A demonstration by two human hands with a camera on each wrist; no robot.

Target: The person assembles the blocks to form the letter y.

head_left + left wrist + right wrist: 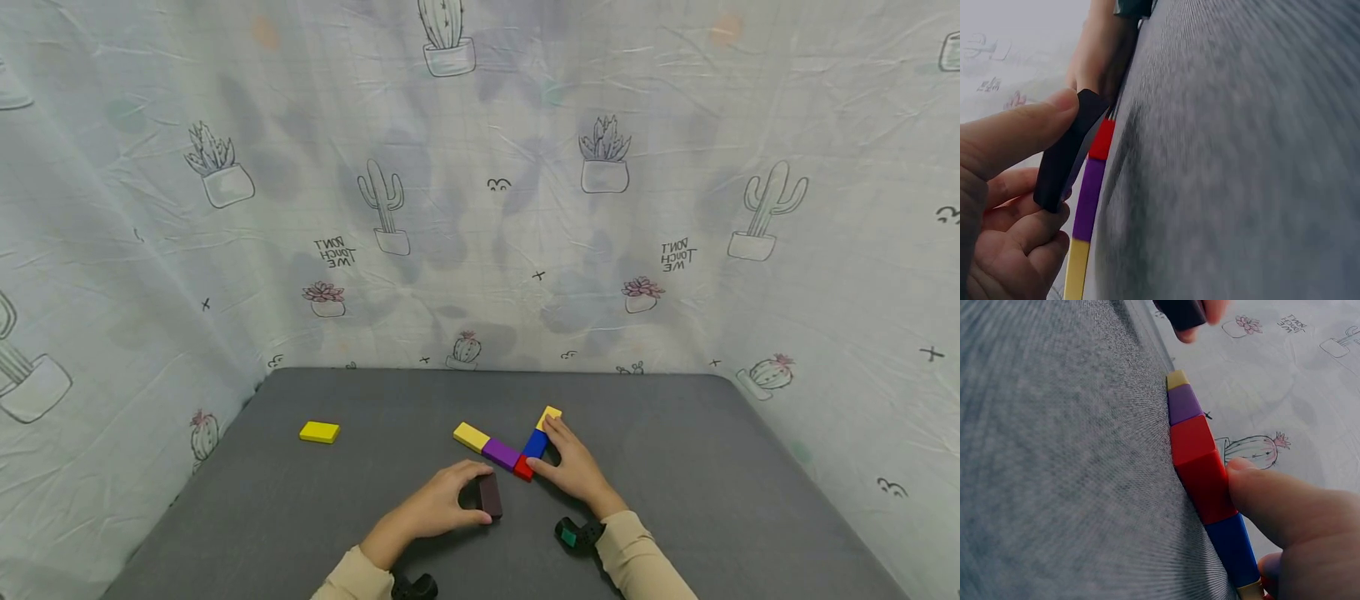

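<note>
My left hand [446,502] pinches a dark brown block [490,495] between thumb and fingers, near the front of the group of blocks. In the left wrist view this block [1063,159] looks almost black and tilted. My right hand [573,468] touches a V-shaped row of blocks: its thumb lies against the red block [1200,475] at the corner, and its fingers reach the yellow block [553,412]. Between those two sits a blue block [536,444], partly covered by the hand. The other arm has a purple block [501,453] and a pale yellow block [471,437].
A bright yellow block [319,432] lies apart on the left of the dark grey table [675,467]. A white cloth printed with cacti [495,208] hangs behind and beside the table. Dark devices are strapped at both wrists.
</note>
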